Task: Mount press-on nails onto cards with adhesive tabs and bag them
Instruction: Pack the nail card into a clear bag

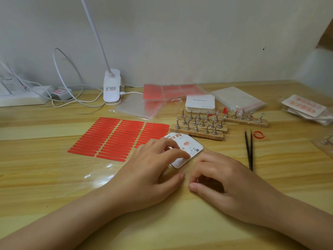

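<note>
Left grip [153,165]: fingers spread fairly flat, tips pressing printed card [187,148] down through clear bag [180,170] on tabletop [54,186]. Right grip [218,179]: fingers curled narrow, pinching bag's near edge just beside card; exact hold hidden under knuckles. Looks like bagging step, card mostly inside. Next prob. needs card seated fully, then bag mouth pressed closed w/o creasing. Red adhesive tab sheet [115,138], nail stands [200,123], tweezers [249,150] lie apart, untouched.

The white card stack [200,102] reads "Handmade Nail", seen sideways; print on the lamp base label [110,89] is too small.
</note>
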A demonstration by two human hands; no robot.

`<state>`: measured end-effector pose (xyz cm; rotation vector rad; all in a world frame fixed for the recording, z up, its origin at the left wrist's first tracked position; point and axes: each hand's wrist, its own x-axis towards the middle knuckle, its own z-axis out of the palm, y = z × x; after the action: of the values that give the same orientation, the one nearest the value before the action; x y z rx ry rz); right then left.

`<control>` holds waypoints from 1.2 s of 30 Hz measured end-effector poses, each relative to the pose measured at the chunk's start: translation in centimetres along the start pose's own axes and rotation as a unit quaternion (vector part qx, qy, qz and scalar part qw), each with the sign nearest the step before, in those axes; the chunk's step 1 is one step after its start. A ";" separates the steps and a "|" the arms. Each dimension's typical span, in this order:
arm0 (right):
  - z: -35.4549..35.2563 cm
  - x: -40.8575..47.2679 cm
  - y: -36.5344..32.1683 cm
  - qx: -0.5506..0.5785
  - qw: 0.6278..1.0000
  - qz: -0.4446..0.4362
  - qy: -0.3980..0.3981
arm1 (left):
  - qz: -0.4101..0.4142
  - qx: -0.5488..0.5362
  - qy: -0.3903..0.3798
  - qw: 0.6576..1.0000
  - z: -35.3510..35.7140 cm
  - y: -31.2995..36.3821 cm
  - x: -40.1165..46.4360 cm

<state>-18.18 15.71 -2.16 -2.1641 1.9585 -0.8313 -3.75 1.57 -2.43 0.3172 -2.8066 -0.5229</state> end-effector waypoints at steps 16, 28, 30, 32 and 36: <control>-0.1 0.2 -0.1 -0.048 0.999 -0.010 -0.023 | -0.019 0.040 -0.051 0.998 -0.1 0.4 0.5; -4.6 0.0 1.3 -0.015 0.991 0.012 -0.134 | -0.024 0.024 -0.047 0.998 -0.1 0.3 0.5; -6.0 -0.1 2.1 0.022 0.992 0.030 -0.121 | -0.023 0.027 -0.047 0.998 -0.1 0.3 0.5; -7.2 -0.2 3.0 0.026 0.993 0.045 -0.102 | -0.020 0.029 -0.045 0.998 -0.1 0.3 0.4; -9.2 -0.3 4.6 0.023 0.996 0.075 -0.052 | -0.017 0.028 -0.040 0.999 0.0 0.2 0.3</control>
<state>-26.55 17.79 3.55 -1.9636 2.0011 -0.7181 -4.01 1.70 -2.25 0.3623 -2.9020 -0.4755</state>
